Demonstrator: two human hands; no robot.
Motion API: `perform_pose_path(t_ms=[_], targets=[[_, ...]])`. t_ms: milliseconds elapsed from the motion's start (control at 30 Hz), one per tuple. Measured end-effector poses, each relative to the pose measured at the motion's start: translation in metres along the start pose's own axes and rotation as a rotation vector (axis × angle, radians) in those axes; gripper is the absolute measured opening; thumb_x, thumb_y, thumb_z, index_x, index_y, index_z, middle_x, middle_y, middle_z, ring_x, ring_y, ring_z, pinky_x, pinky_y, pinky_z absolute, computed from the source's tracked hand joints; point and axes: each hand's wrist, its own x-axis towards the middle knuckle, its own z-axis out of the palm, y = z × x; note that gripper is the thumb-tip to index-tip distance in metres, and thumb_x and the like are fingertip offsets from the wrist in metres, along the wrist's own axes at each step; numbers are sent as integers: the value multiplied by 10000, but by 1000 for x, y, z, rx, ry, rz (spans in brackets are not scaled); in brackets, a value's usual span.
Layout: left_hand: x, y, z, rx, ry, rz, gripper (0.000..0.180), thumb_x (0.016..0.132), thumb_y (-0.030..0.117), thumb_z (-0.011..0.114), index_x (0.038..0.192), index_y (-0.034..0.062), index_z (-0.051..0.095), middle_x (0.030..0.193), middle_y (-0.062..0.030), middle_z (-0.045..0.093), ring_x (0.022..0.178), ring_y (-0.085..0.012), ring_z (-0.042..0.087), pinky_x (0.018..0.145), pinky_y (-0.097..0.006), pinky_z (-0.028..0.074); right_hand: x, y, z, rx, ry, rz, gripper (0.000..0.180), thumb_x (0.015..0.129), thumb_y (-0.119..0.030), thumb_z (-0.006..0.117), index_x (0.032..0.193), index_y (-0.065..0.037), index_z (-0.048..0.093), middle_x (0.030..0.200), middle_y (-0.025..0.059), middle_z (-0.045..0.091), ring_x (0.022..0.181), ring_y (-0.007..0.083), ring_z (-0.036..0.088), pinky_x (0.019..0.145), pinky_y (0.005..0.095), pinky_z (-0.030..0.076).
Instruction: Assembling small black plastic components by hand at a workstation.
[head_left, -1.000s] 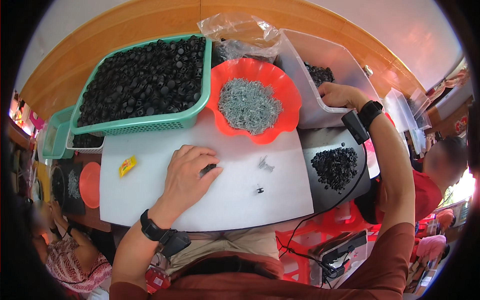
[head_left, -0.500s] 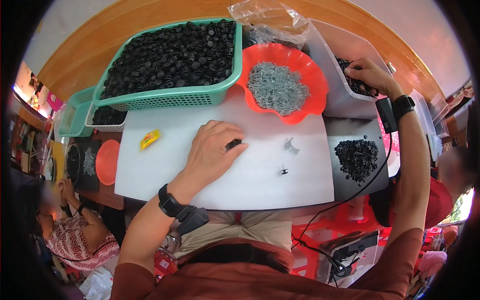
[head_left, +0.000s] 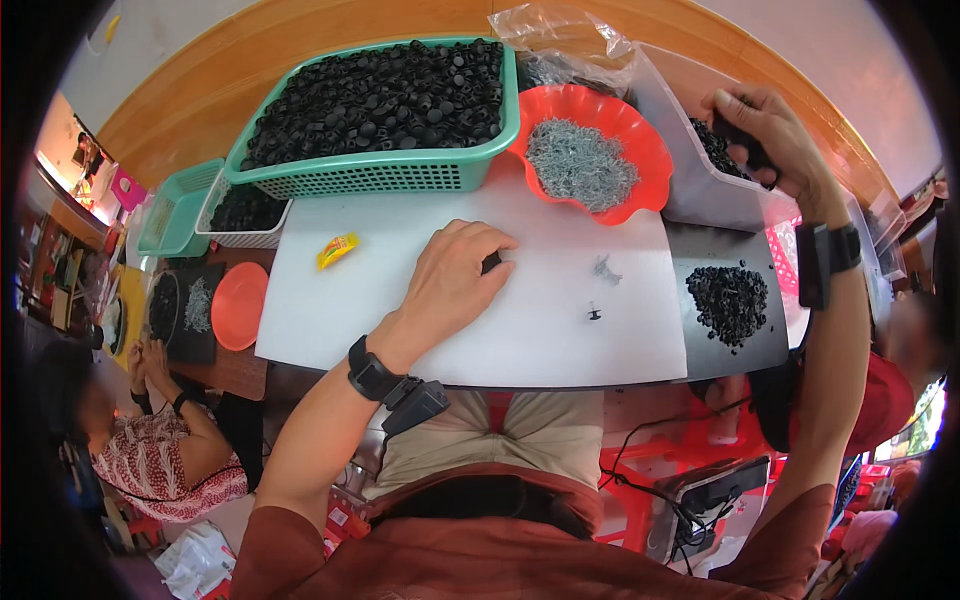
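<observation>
My left hand (head_left: pixel 455 285) rests on the white sheet (head_left: pixel 340 310), fingers curled round a small black plastic part (head_left: pixel 491 262) that is mostly hidden. At the far right, my right hand (head_left: pixel 775 135) is at the clear plastic bin (head_left: pixel 690 175). Its fingers are curled round small black plastic pieces (head_left: pixel 752 125), and more of them (head_left: pixel 712 150) lie in the bin. Right of my left hand lie some thin metal pins (head_left: pixel 606 268) and a single black cap with a metal piece (head_left: pixel 595 314).
A green basket (head_left: pixel 400 172) heaped with black caps stands behind, beside a red scalloped bowl (head_left: pixel 655 165) of metal pins. Black pieces (head_left: pixel 728 305) are piled on the dark board at right. A yellow packet (head_left: pixel 337 251) lies left. Other people sit at both sides.
My right hand has lifted a little and turned, with black pieces in its fingers. The left hand keeps its place on the sheet. The whole view has shifted slightly.
</observation>
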Motion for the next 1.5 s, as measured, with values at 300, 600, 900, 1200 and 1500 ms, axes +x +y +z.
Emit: perform_pose_path(t_ms=[300, 600, 900, 1200, 1500], targets=[[-19, 15, -16, -129, -93, -235, 1030, 756, 182, 885, 1595, 58, 300, 1438, -198, 582, 1359, -344, 537, 1143, -415, 425, -45, -25, 144, -15, -224, 42, 267, 1011, -297, 664, 1062, -38, 704, 813, -14, 628, 578, 23, 522, 400, 203, 366], [-26, 8, -4, -187, -9, -179, 1397, 641, 210, 980, 1660, 94, 32, 1527, -257, 466, 1430, -382, 462, 1190, -451, 380, -25, 24, 241, -233, -80, -426, 216, 943, -180, 646, 1013, 2, 740, 936, 219, 728, 837, 413, 697, 733, 471, 548], [-26, 16, -7, -159, -4, -137, 1346, 632, 213, 966, 1643, 35, 95, 1433, -242, 504, 1286, -385, 534, 1118, -444, 449, -21, 49, 272, -726, 91, -558, 224, 929, -236, 671, 1078, -69, 688, 928, 138, 662, 764, 363, 689, 646, 501, 537], [-26, 12, -5, -105, 4, -114, 1306, 649, 217, 954, 1651, 53, 132, 1417, -229, 518, 1223, -356, 569, 1076, -425, 475, -27, 43, 274, -825, 80, -585, 273, 893, -215, 683, 1109, -49, 667, 913, 129, 644, 735, 346, 692, 619, 463, 546], [-27, 11, -4, -78, 23, -97, 1280, 652, 207, 948, 1649, 69, 157, 1433, -232, 513, 1251, -360, 561, 1086, -436, 476, -29, 42, 273, -775, 130, -633, 276, 868, -218, 700, 1098, -66, 692, 928, 115, 654, 771, 341, 689, 654, 458, 560]])
